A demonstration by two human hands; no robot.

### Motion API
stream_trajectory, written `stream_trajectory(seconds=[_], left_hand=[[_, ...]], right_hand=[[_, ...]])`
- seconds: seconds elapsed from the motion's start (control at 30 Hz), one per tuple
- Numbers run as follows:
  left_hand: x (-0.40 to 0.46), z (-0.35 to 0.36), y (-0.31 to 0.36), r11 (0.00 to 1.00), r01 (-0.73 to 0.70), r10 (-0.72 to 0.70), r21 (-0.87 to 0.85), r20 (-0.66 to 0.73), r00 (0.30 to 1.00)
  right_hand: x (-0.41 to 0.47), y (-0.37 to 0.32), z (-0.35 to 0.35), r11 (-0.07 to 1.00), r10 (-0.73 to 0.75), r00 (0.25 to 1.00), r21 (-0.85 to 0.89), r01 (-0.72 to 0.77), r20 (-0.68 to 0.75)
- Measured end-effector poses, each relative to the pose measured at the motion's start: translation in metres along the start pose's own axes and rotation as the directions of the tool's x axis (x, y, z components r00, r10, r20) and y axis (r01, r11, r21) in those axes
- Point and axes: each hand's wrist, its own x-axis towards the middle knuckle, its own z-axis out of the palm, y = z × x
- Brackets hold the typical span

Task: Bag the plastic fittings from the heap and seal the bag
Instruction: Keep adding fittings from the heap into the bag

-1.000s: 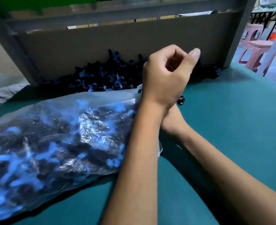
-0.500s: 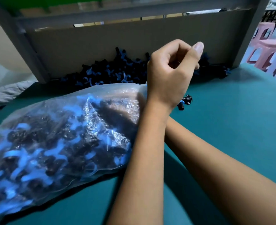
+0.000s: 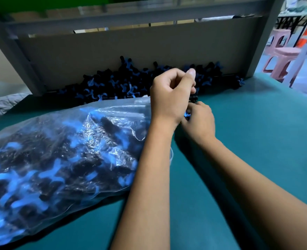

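Fittings (image 3: 188, 115) sit pinched in my right grip (image 3: 198, 121), just beside the bag (image 3: 59, 159) mouth. My left grip (image 3: 172, 94) is curled above it; whether it holds anything, I cannot tell. Behind both, the heap (image 3: 131, 83) lies on the worktop (image 3: 257, 132).

— Can any writing be read on the bag (image 3: 62, 159), the fittings or the board behind the heap?

— None; the bag's film is plain and the grey board (image 3: 131, 51) bears no label. The clutter at the upper right of the frame is too blurred to make out.
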Motion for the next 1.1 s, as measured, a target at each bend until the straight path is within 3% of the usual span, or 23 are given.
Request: stream_trajectory(seconds=[0.13,0.23,0.4,0.43,0.5,0.57,0.63,0.73,0.8,0.93,1.1], left_hand=[[0.000,-0.001,-0.027,0.965,0.088,-0.093,0.246,0.006,0.996],[-0.001,-0.003,-0.038,0.905,0.167,-0.184,0.391,0.006,0.983],[0.001,-0.011,-0.049,0.824,0.252,-0.274,0.507,-0.032,0.961],[0.001,-0.013,-0.050,0.817,0.263,-0.285,0.514,-0.037,0.958],[0.001,-0.017,-0.051,0.807,0.288,-0.333,0.515,-0.005,0.943],[-0.001,-0.019,-0.053,0.805,0.303,-0.383,0.510,0.058,0.922],[-0.002,-0.019,-0.054,0.815,0.279,-0.381,0.507,0.107,0.918],[-0.003,-0.021,-0.054,0.835,0.263,-0.356,0.482,0.110,0.928],[-0.003,-0.021,-0.054,0.846,0.273,-0.358,0.457,0.109,0.927],[-0.003,-0.022,-0.054,0.840,0.275,-0.362,0.468,0.107,0.926],[-0.003,-0.019,-0.056,0.833,0.242,-0.340,0.498,0.115,0.933]], right_hand=[[-0.004,0.024,0.000,0.990,0.045,0.999,-0.132,-0.041,0.028],[-0.004,0.031,-0.003,1.000,0.024,0.999,-0.009,-0.023,0.026],[-0.016,0.044,-0.017,0.936,0.163,0.979,0.334,-0.113,-0.125],[-0.018,0.045,-0.020,0.884,0.218,0.969,0.445,-0.146,-0.115],[-0.021,0.046,-0.026,0.659,0.330,0.944,0.718,-0.223,-0.009],[-0.025,0.047,-0.030,0.448,0.328,0.937,0.853,-0.268,0.122],[-0.026,0.046,-0.033,0.344,0.260,0.942,0.892,-0.294,0.210],[-0.026,0.046,-0.033,0.271,0.164,0.948,0.911,-0.310,0.274],[-0.027,0.046,-0.032,0.274,0.100,0.958,0.918,-0.287,0.270],[-0.030,0.046,-0.029,0.416,0.063,0.975,0.882,-0.221,0.214],[-0.030,0.044,-0.028,0.400,0.071,0.969,0.883,-0.246,0.238]])
